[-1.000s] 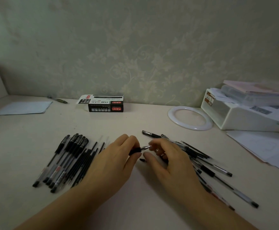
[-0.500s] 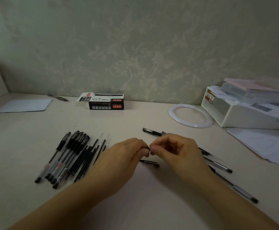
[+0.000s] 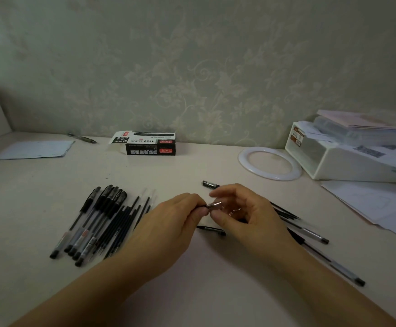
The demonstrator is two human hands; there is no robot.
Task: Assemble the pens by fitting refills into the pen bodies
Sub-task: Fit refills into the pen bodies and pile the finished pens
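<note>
Silvery metal pen tip (image 3: 214, 205) sits pinched between both hands above tabletop (image 3: 192, 171) centre: left hand (image 3: 172, 224) fingers curl round the dark pen end, right hand (image 3: 241, 213) thumb + fingers nip the tip. Capped pens w/ loose refills (image 3: 93, 223) lie in a bunch at left; more pens (image 3: 310, 234) fan out right, behind right hand. One short pen part (image 3: 212, 230) lies on tabletop just near of the hands.

We have one head-worn wide-angle view, facing forward and down, close over the desk (image 3: 192, 291) toward the wall (image 3: 192, 67).
</note>
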